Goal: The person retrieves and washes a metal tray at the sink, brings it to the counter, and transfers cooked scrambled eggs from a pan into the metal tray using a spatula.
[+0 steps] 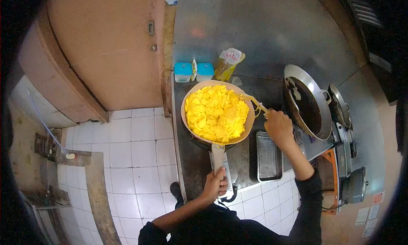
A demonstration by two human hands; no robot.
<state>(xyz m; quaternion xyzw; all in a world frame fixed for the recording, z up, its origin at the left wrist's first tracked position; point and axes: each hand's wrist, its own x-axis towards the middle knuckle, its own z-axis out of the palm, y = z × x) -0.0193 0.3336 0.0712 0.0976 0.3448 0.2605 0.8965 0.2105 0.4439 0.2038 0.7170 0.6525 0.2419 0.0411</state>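
A round, light-coloured pan (183, 113) full of yellow scrambled egg (216, 113) sits over a stove (229, 166) on the dark counter. My left hand (215, 184) is wrapped round the pan's pale handle (218, 156). At the pan's right rim, my right hand (279, 127) grips a light yellowish utensil (255, 101); its far end reaches over the rim to the egg. Below my right hand lies a rectangular metal tray (269, 158).
Two blue-lidded tubs (183, 71) and an oil pouch (229, 64) stand behind the pan. To the right are a large wok (307, 101) with dark contents and a smaller pan (339, 106). A closed door (106, 45) is at the left.
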